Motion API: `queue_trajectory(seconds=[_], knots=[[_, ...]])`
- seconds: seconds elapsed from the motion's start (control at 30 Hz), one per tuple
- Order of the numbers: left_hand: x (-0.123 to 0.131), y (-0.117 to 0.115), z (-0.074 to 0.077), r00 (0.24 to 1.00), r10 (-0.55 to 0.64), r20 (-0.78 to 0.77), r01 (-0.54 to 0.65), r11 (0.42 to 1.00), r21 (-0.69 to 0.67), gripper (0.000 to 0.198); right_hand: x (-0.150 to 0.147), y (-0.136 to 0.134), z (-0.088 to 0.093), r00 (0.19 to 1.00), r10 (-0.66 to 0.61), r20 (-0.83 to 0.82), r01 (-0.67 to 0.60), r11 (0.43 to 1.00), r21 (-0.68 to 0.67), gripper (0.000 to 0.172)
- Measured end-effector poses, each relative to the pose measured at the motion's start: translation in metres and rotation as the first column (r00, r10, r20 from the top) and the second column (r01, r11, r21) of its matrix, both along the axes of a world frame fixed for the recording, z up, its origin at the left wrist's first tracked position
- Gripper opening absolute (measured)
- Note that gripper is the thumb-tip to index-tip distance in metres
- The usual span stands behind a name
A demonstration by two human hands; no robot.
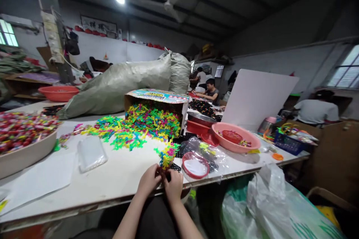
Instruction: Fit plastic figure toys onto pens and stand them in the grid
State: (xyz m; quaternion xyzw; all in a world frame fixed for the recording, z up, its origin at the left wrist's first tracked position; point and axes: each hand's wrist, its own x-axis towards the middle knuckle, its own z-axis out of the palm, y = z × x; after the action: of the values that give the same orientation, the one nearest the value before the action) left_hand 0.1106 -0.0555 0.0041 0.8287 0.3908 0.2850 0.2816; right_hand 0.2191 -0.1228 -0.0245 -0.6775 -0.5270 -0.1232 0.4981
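Observation:
My left hand [149, 180] and my right hand [173, 184] are close together at the front edge of the white table, fingers bent inward and meeting. What they pinch is small and mostly hidden by the fingers. Just beyond the fingertips is a bunch of small colourful plastic pieces [167, 154] in yellow, green, blue and pink. Behind it, a cardboard box [157, 96] lies on its side, and a heap of similar plastic pieces [153, 119] spills from its mouth onto the table. A red round basket [195, 165] with a white bottom sits right of my right hand.
A stack of clear plastic bags [92, 153] and a large tub of wrapped candy-like pieces [26, 134] are on the left. Pink basin [251, 142], blue basket [288, 142] and white board [256, 99] stand right. Large sacks [126, 82] lie behind; co-workers sit farther back.

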Motion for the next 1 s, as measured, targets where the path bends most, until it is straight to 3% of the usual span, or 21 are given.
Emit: queue_trajectory(seconds=[0.27,0.4,0.6,0.8,1.0], knots=[[0.000,0.004,0.001,0.995,-0.026,0.100,0.032,0.998,-0.061,0.019,0.001,-0.002,0.000,0.999,-0.013,0.038,0.015,0.999,-0.042,0.019],[-0.002,0.006,0.001,0.963,0.115,0.243,-0.086,0.988,-0.129,0.019,-0.004,-0.005,0.002,0.999,0.027,0.025,-0.024,0.992,-0.121,0.019],[-0.007,0.014,-0.006,0.905,0.283,0.317,-0.234,0.955,-0.183,0.022,-0.025,-0.007,0.010,0.980,0.200,0.005,-0.194,0.956,-0.219,0.032],[-0.006,0.015,-0.007,0.882,0.302,0.361,-0.259,0.952,-0.164,0.018,-0.032,-0.001,0.023,0.968,0.228,-0.104,-0.246,0.941,-0.234,0.026],[-0.003,0.019,-0.012,0.887,0.269,0.375,-0.223,0.961,-0.160,0.028,-0.026,0.000,0.027,0.943,0.274,-0.188,-0.305,0.938,-0.165,0.025]])
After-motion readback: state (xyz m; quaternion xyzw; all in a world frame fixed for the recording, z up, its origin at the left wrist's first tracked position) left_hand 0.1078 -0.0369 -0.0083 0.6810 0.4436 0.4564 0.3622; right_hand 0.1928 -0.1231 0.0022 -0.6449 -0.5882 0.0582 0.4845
